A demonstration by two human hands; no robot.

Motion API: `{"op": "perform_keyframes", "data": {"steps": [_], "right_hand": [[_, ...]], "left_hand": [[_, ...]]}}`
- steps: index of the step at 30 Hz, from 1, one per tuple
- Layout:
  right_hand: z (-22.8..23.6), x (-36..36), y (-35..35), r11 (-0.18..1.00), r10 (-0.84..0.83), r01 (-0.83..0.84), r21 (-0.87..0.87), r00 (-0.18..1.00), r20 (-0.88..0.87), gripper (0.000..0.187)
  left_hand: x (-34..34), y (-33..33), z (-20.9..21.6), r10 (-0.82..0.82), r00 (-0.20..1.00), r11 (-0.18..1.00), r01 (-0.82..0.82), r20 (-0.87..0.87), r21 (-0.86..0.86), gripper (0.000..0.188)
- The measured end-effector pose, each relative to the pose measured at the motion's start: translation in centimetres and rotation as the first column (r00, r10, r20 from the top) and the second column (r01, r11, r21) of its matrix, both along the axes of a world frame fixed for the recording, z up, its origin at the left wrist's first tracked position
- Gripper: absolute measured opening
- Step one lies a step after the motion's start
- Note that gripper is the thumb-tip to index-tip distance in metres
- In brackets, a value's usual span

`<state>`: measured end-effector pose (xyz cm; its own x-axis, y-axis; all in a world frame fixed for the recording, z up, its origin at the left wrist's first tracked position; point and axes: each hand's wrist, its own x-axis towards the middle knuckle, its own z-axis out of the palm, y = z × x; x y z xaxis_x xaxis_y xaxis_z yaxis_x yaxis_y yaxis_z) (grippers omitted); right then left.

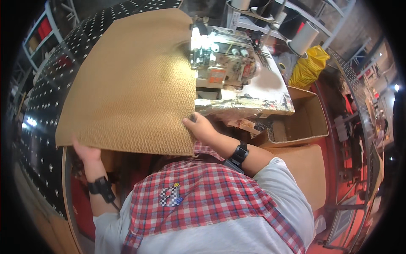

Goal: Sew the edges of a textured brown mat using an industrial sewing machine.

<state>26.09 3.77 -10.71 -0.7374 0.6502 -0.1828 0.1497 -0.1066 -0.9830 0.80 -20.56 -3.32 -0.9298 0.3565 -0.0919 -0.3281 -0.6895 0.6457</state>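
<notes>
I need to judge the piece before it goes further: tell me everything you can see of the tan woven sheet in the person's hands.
The tan woven sheet is a large, stiff-looking panel with a coarse, mat-like weave, roughly four-sided with a curved far edge. It is held up flat over the black dotted table. The left hand holds its near left corner, the right hand its near right corner. Its right edge sits at the lit sewing machine. No tears or folds show.

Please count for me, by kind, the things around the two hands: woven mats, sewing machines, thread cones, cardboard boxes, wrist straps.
Tan woven mat, held by left hand and right hand: 1
Sewing machine: 1
White thread cone: 1
Open cardboard box: 1
Black wrist straps: 2
Total: 6
</notes>
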Motion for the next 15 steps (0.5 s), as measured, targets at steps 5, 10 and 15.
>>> {"op": "perform_keyframes", "data": {"steps": [5, 10, 15], "right_hand": [[1.1, -0.9, 1.3, 1.000, -0.016, 0.016, -0.005, 1.000, 0.008, 0.035], [3.1, -1.4, 1.9, 0.993, -0.085, 0.081, 0.090, 0.996, 0.040, 0.030], [2.9, -2.6, 3.4, 0.994, -0.071, 0.065, 0.090, 0.995, 0.068, 0.030]], "left_hand": [[-1.6, 2.5, 1.2, 0.024, 0.994, 0.997, -0.015, 0.105, -0.078, 0.045], [-3.7, 4.2, 1.2, -0.029, 0.995, 0.992, 0.040, 0.093, -0.123, 0.043], [-7.0, 7.2, 0.6, -0.088, 0.993, 0.990, 0.096, 0.079, -0.102, 0.042]]}}
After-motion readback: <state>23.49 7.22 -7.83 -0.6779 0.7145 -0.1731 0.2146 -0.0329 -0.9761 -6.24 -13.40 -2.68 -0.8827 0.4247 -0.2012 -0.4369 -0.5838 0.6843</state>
